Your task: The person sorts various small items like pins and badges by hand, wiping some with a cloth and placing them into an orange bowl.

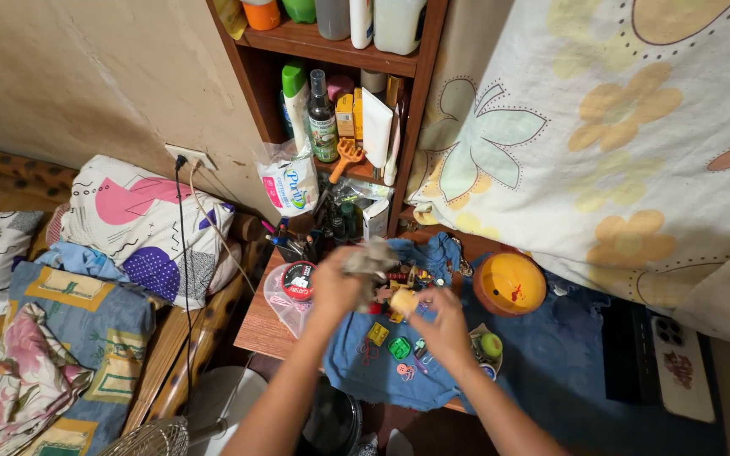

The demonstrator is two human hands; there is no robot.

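My left hand [337, 285] is closed on a crumpled grey cloth [371, 256], held above a small wooden table [257, 325]. My right hand [443, 325] grips a small pale yellow object [403, 301] just below the cloth. Both hands hover over a blue cloth [382, 363] spread on the table, strewn with several small trinkets, among them a green one [399, 348] and a yellow one [378, 333]. A round red and black tin [298, 279] lies in a clear plastic bag left of my left hand.
An orange bowl [510, 284] sits right of my hands, a green ball [490, 344] nearby. A wooden shelf [331, 51] with bottles stands behind. Floral fabric [635, 143] hangs right, a phone [682, 367] below it. Pillows [145, 228] lie left; a fan grille [149, 439] is below.
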